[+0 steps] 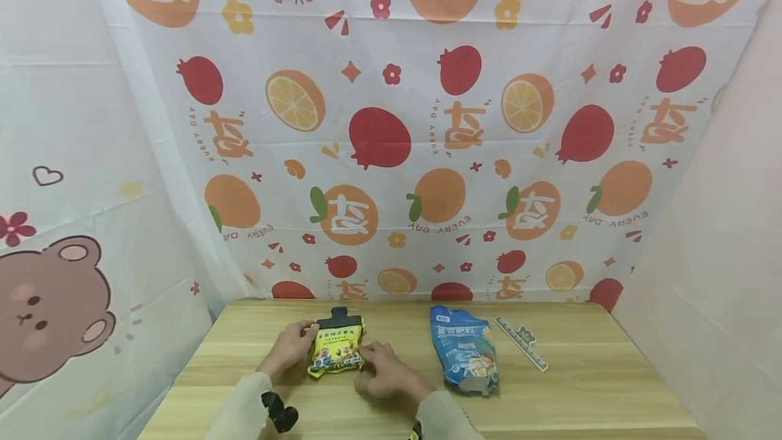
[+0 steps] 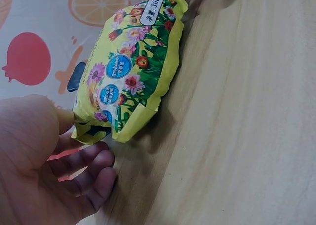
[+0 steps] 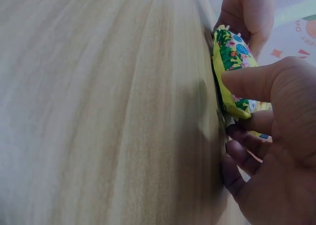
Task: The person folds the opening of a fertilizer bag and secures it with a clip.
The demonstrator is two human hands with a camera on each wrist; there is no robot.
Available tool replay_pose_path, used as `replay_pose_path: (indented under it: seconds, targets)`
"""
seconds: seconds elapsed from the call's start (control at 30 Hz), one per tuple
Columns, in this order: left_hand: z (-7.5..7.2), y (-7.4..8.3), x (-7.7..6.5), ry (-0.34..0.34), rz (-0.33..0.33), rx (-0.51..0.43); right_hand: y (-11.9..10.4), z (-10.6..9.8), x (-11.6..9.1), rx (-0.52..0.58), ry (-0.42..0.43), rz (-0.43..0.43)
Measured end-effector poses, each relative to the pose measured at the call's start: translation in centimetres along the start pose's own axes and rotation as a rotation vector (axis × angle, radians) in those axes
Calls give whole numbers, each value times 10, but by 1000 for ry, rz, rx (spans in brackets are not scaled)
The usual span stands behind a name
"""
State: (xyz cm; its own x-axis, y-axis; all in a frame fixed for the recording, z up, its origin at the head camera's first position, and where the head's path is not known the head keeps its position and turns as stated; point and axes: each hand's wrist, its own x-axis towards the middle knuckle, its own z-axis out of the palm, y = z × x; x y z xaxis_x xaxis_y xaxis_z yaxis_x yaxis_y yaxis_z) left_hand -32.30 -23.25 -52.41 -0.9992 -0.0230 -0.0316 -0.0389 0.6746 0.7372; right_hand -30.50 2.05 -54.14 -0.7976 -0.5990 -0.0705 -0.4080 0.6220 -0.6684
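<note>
A yellow flower-printed packet (image 1: 338,346) lies on the wooden table, its top edge held in a wide black clip (image 1: 339,320). My left hand (image 1: 291,348) pinches the packet's left side near the clip. In the left wrist view, the other fingers (image 2: 101,183) of that hand hang loosely curled below the packet's edge. At the lower right side, my right hand (image 1: 387,373) pinches the packet. The right wrist view has its thumb (image 3: 249,82) across the printed front and the index finger at the packet's edge.
To the right of my right hand, a blue printed bag (image 1: 466,350) lies on the wooden table (image 1: 574,386). Beyond it is a slim white ruler-like strip (image 1: 522,343) with a grey figure on one edge. A fruit-patterned cloth (image 1: 391,223) hangs along the table's back edge.
</note>
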Motion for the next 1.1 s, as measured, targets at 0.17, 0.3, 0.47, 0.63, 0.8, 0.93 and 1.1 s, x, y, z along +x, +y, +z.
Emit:
replay_pose_path:
  seconds: [0.17, 0.3, 0.47, 0.63, 0.8, 0.93, 1.1]
  targets:
    - [2, 1, 2, -29, -7, -1, 1, -1, -1, -22, -2, -1]
    - [4, -1, 3, -35, -13, -8, -1, 0, -2, -60, 5, 4]
    - [7, -1, 2, -37, -24, -8, 0, 5, -2, -95, -5, 12]
    - [7, 1, 1, -24, -24, -3, 2, 7, 0, -84, -9, 12]
    - [7, 0, 0, -16, -25, 8, 1, 7, 0, -92, -14, 7]
    - [9, -1, 0, 0, -21, 14, -1, 6, -2, -89, -16, 8]
    - [8, 1, -1, 10, -7, 19, -4, 7, -3, -75, 0, 16]
